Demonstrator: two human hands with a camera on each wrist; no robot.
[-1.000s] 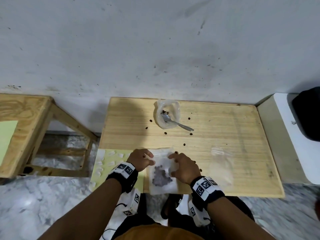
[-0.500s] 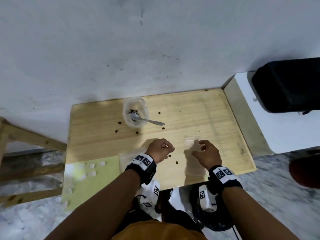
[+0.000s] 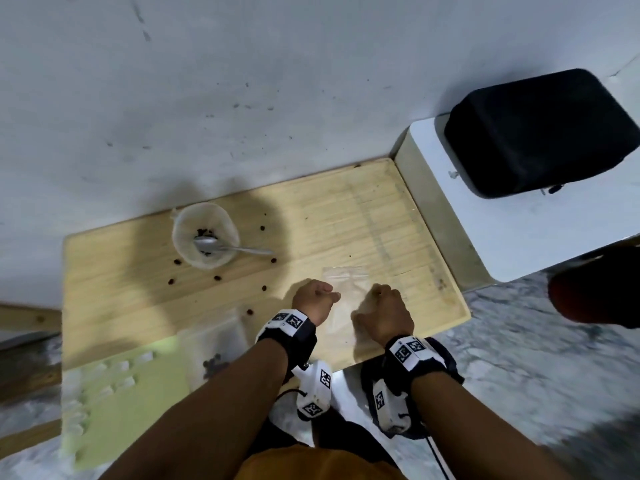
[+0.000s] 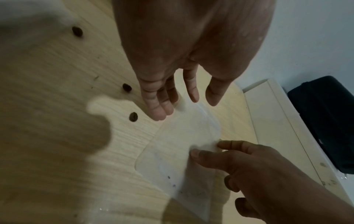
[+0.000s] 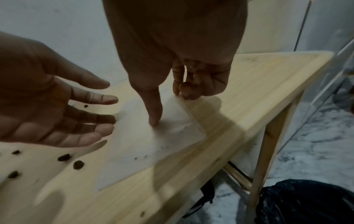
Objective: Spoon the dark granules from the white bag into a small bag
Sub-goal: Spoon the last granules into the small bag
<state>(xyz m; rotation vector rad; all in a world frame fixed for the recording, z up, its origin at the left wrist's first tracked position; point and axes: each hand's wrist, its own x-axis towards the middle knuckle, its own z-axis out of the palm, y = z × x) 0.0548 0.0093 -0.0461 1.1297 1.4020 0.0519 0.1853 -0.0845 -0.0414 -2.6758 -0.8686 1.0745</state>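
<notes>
On the wooden table [image 3: 138, 306], one empty small bag [image 3: 343, 299] is lying flat between two hands. Right hand [image 3: 382, 315] is pinching its edge; left hand [image 3: 313, 301] is hovering beside it, fingers relaxed

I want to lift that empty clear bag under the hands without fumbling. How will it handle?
The empty clear bag lies flat and thin on the table, so probably floppy and very light. Its smooth film may slide under the right hand, whose fingertip rests on it.

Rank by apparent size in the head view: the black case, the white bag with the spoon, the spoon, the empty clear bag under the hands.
1. black case
2. empty clear bag, partly hidden by the hands, so unsure against the next
3. white bag
4. spoon
</notes>
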